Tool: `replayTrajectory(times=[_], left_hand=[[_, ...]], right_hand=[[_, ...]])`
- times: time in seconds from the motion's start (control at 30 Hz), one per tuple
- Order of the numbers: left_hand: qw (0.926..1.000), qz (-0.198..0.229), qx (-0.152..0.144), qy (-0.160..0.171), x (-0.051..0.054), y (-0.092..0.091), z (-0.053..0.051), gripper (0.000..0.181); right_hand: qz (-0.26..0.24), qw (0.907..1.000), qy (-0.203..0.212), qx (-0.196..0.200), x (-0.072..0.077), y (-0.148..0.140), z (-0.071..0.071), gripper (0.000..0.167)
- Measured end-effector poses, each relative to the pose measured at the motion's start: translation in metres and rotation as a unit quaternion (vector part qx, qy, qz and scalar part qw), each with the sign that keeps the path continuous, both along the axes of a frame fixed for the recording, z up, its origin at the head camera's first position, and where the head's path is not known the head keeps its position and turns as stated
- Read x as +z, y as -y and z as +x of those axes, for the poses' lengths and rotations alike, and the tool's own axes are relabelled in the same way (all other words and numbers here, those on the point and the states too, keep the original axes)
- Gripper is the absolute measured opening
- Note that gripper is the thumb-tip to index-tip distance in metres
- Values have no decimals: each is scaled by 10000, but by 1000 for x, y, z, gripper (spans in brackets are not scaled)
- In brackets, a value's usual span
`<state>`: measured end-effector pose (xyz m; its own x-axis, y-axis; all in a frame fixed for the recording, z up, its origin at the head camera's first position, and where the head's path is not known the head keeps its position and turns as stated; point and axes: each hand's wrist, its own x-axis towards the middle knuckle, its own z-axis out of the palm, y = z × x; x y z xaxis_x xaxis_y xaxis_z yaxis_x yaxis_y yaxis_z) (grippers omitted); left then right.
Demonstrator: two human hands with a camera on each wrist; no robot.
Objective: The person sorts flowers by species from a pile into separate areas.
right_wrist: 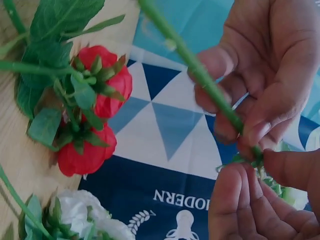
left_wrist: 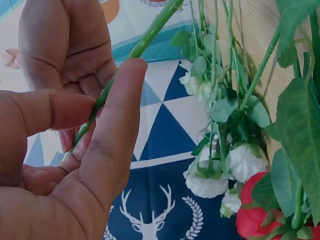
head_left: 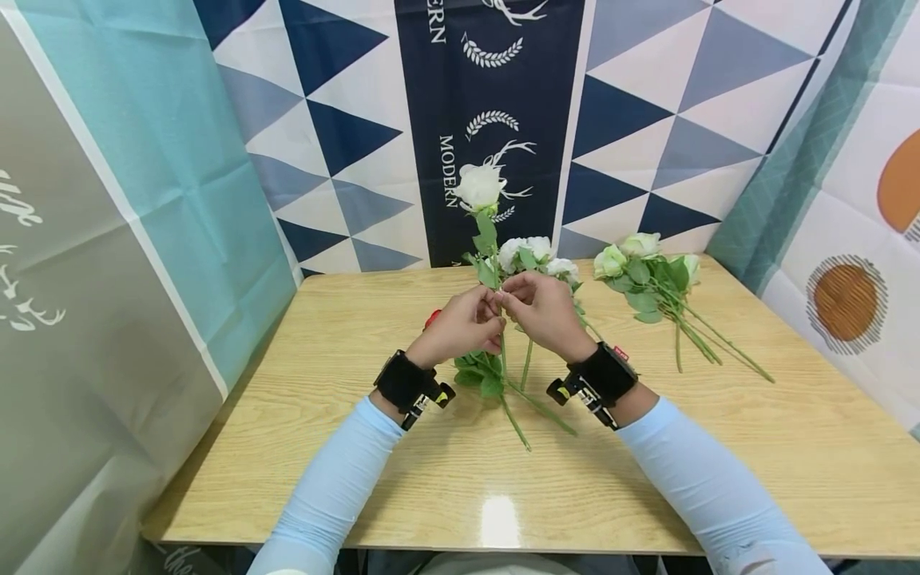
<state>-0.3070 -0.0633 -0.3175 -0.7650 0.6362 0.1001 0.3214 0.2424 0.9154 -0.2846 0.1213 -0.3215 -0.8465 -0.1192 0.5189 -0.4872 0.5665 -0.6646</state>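
Observation:
A white rose (head_left: 479, 188) stands upright above the table in the head view, its green stem (left_wrist: 156, 30) running down between both hands. My left hand (head_left: 460, 323) pinches this stem between thumb and fingers. Just below the upper leaves, my right hand (head_left: 549, 315) pinches the same stem or a leaf base on it; the fingertips partly hide which. In the right wrist view a small bit of green foliage (right_wrist: 240, 160) shows at the right fingertips. The two hands nearly touch.
Red roses (right_wrist: 85, 150) lie on the wooden table (head_left: 345, 447) under the hands, largely hidden from the head view. White flowers (head_left: 528, 251) lie behind them. Pale green-white roses (head_left: 640, 247) lie at the back right, stems toward the front right. Patterned cloth (head_left: 338, 136) hangs behind.

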Motion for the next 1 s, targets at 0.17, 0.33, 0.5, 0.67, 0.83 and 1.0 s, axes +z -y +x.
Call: replayTrajectory(times=[0.17, 0.33, 0.5, 0.67, 0.83, 1.0], left_hand=[[9993, -154, -77, -343, -1, -1, -1, 20], [9959, -186, -76, -877, -3, -1, -4, 17], [9813, -263, 97, -1906, -8, -2, -9, 20], [9720, -386, 272, -2303, -9, -1, -11, 27], [9633, -616, 305, -2596, -11, -1, -15, 25], [9503, -720, 292, -3015, -14, 1, -18, 22]], right_hand=[[-156, 9999, 16, 26, 2, 2, 1, 35], [-172, 9996, -220, 92, 4, 2, 1, 32], [-79, 9965, -817, 145, 7, 1, 4, 29], [172, 9915, -1283, 90, 7, 4, 9, 28], [773, 9792, -1866, -163, 3, 8, 10, 26], [1229, 9635, -2349, -375, -1, 10, 11, 29]])
